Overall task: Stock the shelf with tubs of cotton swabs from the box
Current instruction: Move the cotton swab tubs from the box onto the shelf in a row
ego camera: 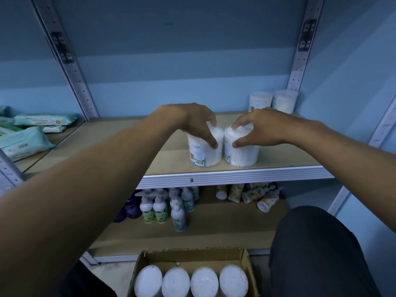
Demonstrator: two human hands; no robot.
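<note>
left hand (192, 123) grips left swab tub (204, 150) | right hand (255, 127) grips right swab tub (241, 150) | tubs touching, near shelf (235, 175) edge, likely forming a row

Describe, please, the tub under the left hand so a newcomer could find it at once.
On the wooden shelf, near its front edge, two tubs stand side by side. The left hand grips the left tub. Unlike its neighbour, held by the right hand, it shows a barcode label.
</note>
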